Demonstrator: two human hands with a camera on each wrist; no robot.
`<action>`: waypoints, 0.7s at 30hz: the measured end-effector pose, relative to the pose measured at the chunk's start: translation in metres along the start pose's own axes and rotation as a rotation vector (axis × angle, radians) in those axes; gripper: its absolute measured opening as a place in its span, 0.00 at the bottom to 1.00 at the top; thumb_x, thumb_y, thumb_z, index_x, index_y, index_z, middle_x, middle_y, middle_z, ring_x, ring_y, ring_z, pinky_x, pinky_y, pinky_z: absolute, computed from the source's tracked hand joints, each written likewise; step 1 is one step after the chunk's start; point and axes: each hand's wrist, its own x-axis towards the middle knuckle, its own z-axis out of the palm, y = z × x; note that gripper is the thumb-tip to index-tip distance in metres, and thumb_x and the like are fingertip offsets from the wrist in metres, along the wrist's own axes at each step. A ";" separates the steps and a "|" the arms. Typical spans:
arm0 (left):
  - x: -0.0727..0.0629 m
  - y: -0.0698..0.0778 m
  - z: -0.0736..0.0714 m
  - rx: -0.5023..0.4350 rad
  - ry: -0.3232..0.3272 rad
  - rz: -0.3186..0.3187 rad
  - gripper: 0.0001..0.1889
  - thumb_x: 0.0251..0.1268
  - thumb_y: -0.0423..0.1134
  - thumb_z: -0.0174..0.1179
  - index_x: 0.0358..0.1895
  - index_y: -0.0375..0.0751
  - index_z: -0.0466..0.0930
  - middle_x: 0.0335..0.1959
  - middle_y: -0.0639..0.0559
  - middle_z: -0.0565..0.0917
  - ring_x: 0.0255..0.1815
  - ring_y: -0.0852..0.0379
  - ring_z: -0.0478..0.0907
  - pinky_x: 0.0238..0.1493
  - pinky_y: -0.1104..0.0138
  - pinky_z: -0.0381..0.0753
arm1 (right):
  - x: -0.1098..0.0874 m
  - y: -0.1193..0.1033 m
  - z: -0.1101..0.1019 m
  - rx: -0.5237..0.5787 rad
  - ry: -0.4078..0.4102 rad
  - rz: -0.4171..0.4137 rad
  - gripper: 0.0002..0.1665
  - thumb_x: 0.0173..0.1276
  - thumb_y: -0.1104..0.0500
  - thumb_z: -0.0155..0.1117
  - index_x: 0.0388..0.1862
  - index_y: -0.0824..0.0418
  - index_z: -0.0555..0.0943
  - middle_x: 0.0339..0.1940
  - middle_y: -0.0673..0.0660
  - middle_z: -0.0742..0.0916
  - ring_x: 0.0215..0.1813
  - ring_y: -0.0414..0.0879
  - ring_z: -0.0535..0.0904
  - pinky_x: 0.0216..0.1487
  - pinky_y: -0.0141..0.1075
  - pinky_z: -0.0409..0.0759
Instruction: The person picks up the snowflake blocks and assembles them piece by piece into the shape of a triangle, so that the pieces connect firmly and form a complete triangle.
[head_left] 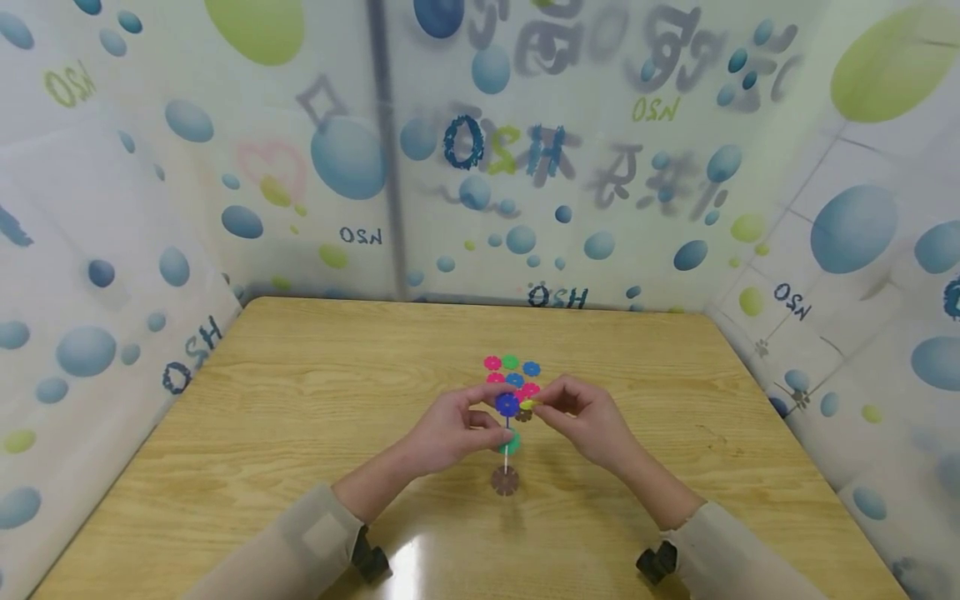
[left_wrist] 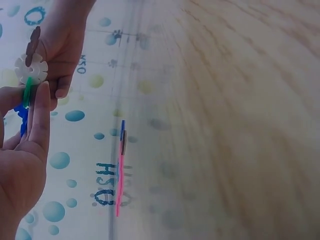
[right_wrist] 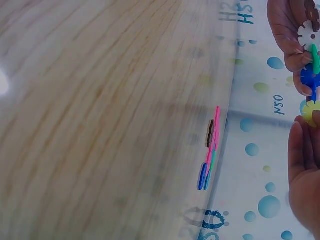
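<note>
My left hand [head_left: 450, 429] holds a chain of interlocking snowflake discs, its fingers and thumb at the blue and green ones. From the top, the chain has a blue disc [head_left: 507, 405], another blue one edge-on, a green disc [head_left: 512, 442], a white disc [left_wrist: 31, 70] and a brown disc [head_left: 505, 481] hanging lowest. Between thumb and fingertips, my right hand [head_left: 592, 421] pinches a yellow disc [head_left: 528, 405]. The yellow disc meets the blue disc's right edge; whether their slots are engaged, I cannot tell. Fingers partly cover the chain.
Just beyond the hands, several loose discs lie flat on the wooden table [head_left: 337, 358], among them a pink disc [head_left: 492, 363], a green disc [head_left: 511, 362] and a blue disc [head_left: 532, 368]. A brown disc [head_left: 522, 415] lies nearer. Bubble-printed curtains [head_left: 300, 250] enclose the table's back and sides.
</note>
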 end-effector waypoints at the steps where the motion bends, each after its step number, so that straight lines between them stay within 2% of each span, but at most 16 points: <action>1: 0.000 0.000 0.000 0.001 -0.002 -0.002 0.34 0.75 0.35 0.72 0.81 0.45 0.73 0.39 0.50 0.93 0.41 0.58 0.91 0.31 0.72 0.77 | 0.000 0.000 0.000 0.004 -0.005 -0.007 0.03 0.78 0.61 0.73 0.47 0.59 0.88 0.45 0.54 0.91 0.46 0.47 0.89 0.47 0.33 0.88; 6: 0.001 -0.002 0.002 0.022 -0.019 0.006 0.36 0.76 0.35 0.72 0.83 0.43 0.70 0.42 0.46 0.93 0.42 0.58 0.91 0.36 0.71 0.82 | -0.001 -0.001 0.002 0.011 -0.011 -0.029 0.03 0.79 0.63 0.71 0.47 0.56 0.88 0.45 0.54 0.92 0.47 0.53 0.90 0.47 0.33 0.88; 9: 0.002 -0.003 0.003 0.042 -0.028 0.023 0.37 0.77 0.35 0.70 0.84 0.41 0.67 0.47 0.43 0.92 0.44 0.58 0.91 0.37 0.71 0.84 | -0.001 0.000 0.004 0.006 0.009 -0.037 0.04 0.78 0.64 0.72 0.46 0.55 0.89 0.44 0.54 0.92 0.47 0.47 0.90 0.48 0.33 0.88; 14: 0.002 -0.003 0.005 0.089 -0.022 0.044 0.36 0.78 0.33 0.69 0.85 0.39 0.66 0.48 0.39 0.91 0.44 0.58 0.91 0.31 0.75 0.76 | -0.002 0.002 0.008 -0.006 0.057 -0.085 0.04 0.76 0.66 0.73 0.43 0.57 0.89 0.42 0.55 0.91 0.46 0.38 0.90 0.51 0.32 0.89; 21: 0.000 -0.002 0.009 0.174 -0.023 0.091 0.37 0.80 0.34 0.67 0.87 0.38 0.62 0.69 0.34 0.79 0.49 0.57 0.90 0.38 0.74 0.81 | -0.005 0.002 0.014 -0.057 0.106 -0.176 0.05 0.75 0.67 0.75 0.42 0.57 0.91 0.40 0.54 0.91 0.45 0.37 0.89 0.50 0.33 0.90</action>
